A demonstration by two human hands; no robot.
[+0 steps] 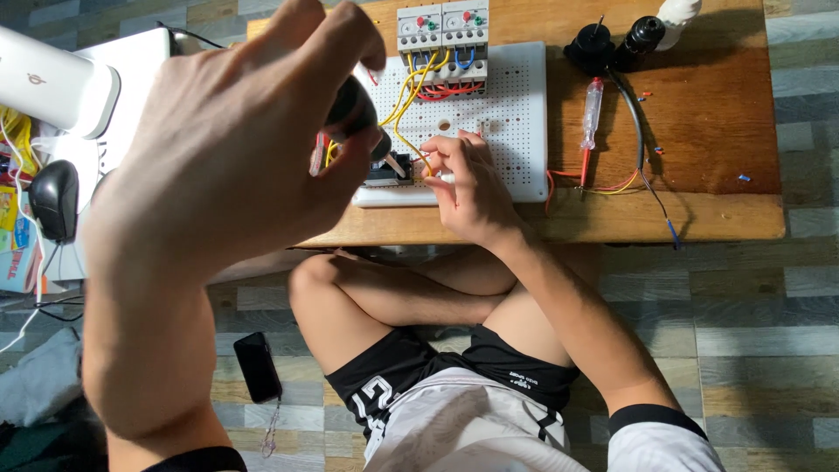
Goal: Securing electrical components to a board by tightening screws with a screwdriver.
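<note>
Left hand [232, 149] closed on screwdriver [354, 109], tip at black block [389, 170]. Right hand [468, 179] pinches yellow wire [404, 131] beside it. Seems terminal-tightening step; next needs steady tip.

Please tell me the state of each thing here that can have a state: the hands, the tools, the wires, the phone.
left hand: raised, closed on a dark-handled tool
dark-handled tool: held, tip pointing down to the board
right hand: resting on the white perforated board, fingers pinching a yellow wire
red-handled screwdriver: lying unused on the wooden table
phone: on the floor, screen dark
</note>
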